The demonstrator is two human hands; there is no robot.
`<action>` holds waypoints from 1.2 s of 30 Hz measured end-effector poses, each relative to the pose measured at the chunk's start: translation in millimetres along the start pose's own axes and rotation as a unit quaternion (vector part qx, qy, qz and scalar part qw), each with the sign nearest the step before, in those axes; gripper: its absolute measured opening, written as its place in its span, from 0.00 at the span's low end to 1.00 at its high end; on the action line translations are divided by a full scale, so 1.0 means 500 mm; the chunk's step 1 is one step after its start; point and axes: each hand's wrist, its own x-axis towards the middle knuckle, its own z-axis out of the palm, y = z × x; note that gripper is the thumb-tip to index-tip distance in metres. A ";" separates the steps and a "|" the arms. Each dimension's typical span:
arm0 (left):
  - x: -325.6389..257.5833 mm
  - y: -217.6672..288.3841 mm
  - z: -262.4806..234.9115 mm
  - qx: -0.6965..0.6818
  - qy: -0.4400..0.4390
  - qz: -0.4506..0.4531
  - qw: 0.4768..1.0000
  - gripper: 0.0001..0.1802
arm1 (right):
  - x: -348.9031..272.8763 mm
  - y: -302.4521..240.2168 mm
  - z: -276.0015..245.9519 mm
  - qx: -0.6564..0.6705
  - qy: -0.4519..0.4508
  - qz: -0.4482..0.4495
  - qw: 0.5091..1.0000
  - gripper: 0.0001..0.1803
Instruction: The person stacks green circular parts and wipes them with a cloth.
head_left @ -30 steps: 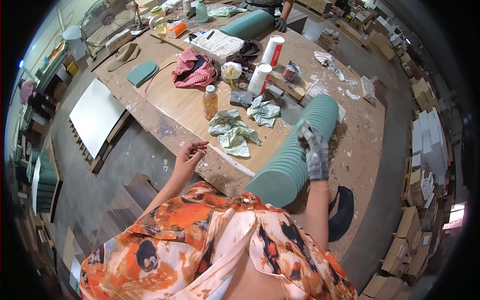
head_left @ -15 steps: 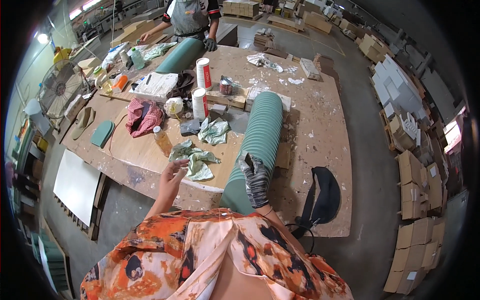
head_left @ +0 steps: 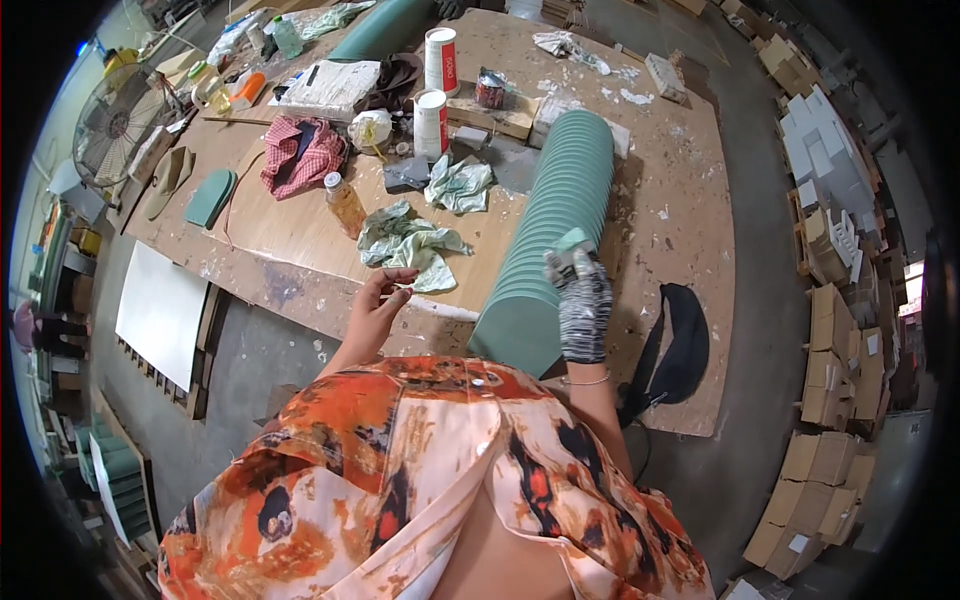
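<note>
A long row of green round-topped pieces (head_left: 550, 215), packed face to face, lies on the table in front of me and slants away to the right. My right hand (head_left: 583, 300), in a grey and black striped knit glove, is at the right side of the row near its close end. Its fingers are closed on a small pale green piece (head_left: 572, 240), which I cannot make out further. My bare left hand (head_left: 383, 300) hovers over the table's near edge with fingers bent and apart, holding nothing. Just beyond it lies a crumpled pale green cloth (head_left: 410, 243).
An amber bottle (head_left: 345, 205), a red checked cloth (head_left: 302, 155), two white canisters (head_left: 431, 125) and a dark tin (head_left: 490, 88) stand or lie farther back. A black strap-like item (head_left: 682, 345) rests to the right. A second green row (head_left: 380, 32) lies across the table.
My right hand has shifted right, off the row's top face to its right side, and the pale green piece now shows. The view has tipped lower, so the person opposite is mostly out of sight.
</note>
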 end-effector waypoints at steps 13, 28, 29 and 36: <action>0.060 -0.071 0.087 0.332 -0.216 0.171 0.902 0.61 | -0.118 -0.019 0.025 -0.393 0.076 -0.156 0.903 0.22; 0.072 -0.160 0.148 0.461 -0.262 0.229 0.816 0.60 | -0.206 0.158 0.023 -0.658 -0.055 -0.277 0.698 0.19; 0.072 -0.160 0.148 0.455 -0.261 0.232 0.819 0.59 | -0.206 0.168 0.022 -0.655 -0.046 -0.283 0.699 0.19; 0.073 -0.158 0.147 0.478 -0.281 0.212 0.805 0.57 | -0.206 0.169 0.031 -0.679 -0.059 -0.280 0.676 0.18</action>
